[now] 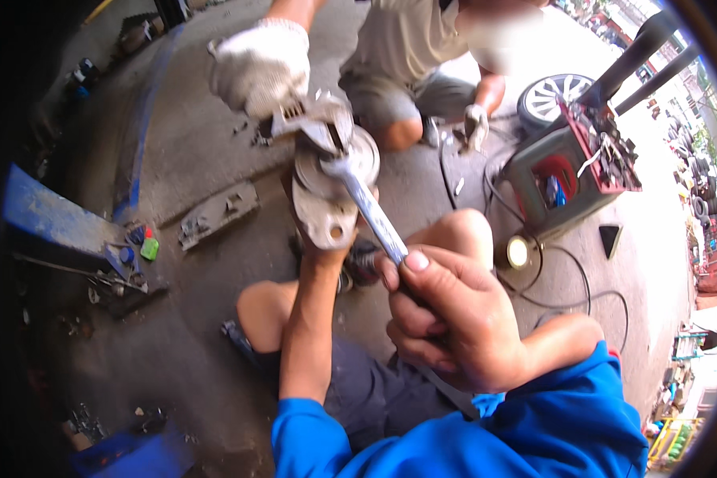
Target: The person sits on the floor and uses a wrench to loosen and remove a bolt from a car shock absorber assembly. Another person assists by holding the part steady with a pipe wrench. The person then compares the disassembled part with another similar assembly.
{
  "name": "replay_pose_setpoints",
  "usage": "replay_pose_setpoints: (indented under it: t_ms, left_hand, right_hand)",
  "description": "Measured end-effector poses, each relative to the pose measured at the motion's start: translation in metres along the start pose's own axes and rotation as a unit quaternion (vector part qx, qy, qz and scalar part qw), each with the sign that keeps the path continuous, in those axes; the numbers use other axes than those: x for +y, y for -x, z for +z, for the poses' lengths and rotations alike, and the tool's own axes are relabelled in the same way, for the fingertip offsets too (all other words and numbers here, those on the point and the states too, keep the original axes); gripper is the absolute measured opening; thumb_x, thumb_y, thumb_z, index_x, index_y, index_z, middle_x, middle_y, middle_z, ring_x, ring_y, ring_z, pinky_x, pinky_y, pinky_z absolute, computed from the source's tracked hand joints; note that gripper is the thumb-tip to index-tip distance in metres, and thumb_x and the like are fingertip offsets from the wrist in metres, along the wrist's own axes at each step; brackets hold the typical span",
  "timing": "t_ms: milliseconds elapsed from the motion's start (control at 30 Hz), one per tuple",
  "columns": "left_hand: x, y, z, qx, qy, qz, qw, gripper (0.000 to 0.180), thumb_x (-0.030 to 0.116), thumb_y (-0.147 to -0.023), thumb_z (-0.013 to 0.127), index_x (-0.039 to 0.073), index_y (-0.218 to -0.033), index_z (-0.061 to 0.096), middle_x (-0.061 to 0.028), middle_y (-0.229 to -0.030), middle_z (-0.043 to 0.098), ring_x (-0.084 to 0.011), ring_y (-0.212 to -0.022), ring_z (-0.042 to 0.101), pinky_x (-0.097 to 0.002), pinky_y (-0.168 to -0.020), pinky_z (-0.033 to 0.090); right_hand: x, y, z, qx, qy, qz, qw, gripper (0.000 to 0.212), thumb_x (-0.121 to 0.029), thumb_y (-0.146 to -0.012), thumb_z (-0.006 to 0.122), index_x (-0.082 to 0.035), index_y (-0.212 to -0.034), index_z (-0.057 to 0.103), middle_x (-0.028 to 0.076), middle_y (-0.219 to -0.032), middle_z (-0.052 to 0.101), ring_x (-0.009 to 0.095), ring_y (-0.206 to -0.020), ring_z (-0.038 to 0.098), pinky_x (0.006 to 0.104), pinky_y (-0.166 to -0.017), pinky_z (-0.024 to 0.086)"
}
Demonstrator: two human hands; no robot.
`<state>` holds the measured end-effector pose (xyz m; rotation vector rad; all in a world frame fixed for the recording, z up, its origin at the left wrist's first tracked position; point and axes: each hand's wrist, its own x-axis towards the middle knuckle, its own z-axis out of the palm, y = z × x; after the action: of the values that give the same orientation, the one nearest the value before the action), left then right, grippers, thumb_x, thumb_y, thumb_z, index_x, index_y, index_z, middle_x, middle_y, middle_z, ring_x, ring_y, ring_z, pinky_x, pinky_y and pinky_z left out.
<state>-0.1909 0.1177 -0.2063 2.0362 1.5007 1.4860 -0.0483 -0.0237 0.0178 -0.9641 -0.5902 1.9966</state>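
My right hand is closed around the shank of a silver wrench, thumb along its top. The wrench's far end sits at the middle of a round metal mount with a flat, holed flange. Beneath that mount my left hand grips it from below, with most of its fingers hidden. From the far side, a co-worker's gloved hand holds an adjustable wrench, its jaws at the mount's centre beside my wrench's end. Whatever fastener lies between the two tools is hidden.
A co-worker crouches opposite, another gloved hand hanging low. At the right stand a grey-and-red tool stand, a wheel and a lit lamp with a trailing cable. A metal part and blue lift arm lie left.
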Motion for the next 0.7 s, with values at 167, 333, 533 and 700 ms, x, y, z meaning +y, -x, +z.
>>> replay_pose_setpoints:
  t_ms: [167, 333, 533, 700]
  left_hand:
    - [0.041, -0.03, -0.008, 0.088, 0.218, 0.069, 0.969, 0.102, 0.013, -0.06, 0.091, 0.0, -0.142, 0.031, -0.0166, -0.132, 0.053, -0.0291, -0.119, 0.055, -0.0423, -0.102, 0.044]
    - [0.051, -0.031, -0.004, 0.051, 0.377, -0.04, 0.924, 0.092, 0.005, -0.062, 0.085, -0.001, -0.138, 0.035, -0.0142, -0.123, 0.058, -0.0223, -0.107, 0.061, -0.0366, -0.091, 0.051]
    - [0.013, -0.024, -0.009, 0.025, 0.242, -0.006, 0.97, 0.088, 0.013, -0.064, 0.086, 0.0, -0.137, 0.04, -0.0138, -0.125, 0.059, -0.027, -0.113, 0.06, -0.0402, -0.101, 0.046]
    - [0.013, -0.021, -0.013, -0.028, 0.129, 0.006, 0.991, 0.072, 0.017, -0.068, 0.084, 0.003, -0.131, 0.051, -0.0126, -0.124, 0.061, -0.0281, -0.11, 0.06, -0.0397, -0.099, 0.046]
  right_hand:
    - [-0.037, -0.006, -0.032, -0.058, 0.098, 0.041, 0.993, 0.03, -0.03, -0.109, 0.041, -0.001, -0.104, 0.051, 0.0, -0.06, 0.036, 0.011, -0.044, 0.035, 0.0257, -0.041, 0.029]
    - [-0.068, 0.009, -0.055, -0.085, 0.207, 0.022, 0.974, 0.035, -0.024, -0.108, 0.044, 0.007, -0.096, 0.055, 0.001, -0.055, 0.038, 0.01, -0.04, 0.038, 0.0262, -0.038, 0.029]
    - [-0.093, 0.014, -0.084, -0.115, 0.257, 0.046, 0.958, 0.04, -0.032, -0.108, 0.046, 0.005, -0.1, 0.059, 0.0, -0.057, 0.042, 0.009, -0.043, 0.038, 0.0248, -0.039, 0.031]
    - [-0.118, -0.002, -0.093, -0.137, 0.323, 0.077, 0.933, 0.04, -0.034, -0.107, 0.047, 0.002, -0.098, 0.061, 0.0, -0.06, 0.047, 0.009, -0.047, 0.045, 0.0236, -0.042, 0.035]
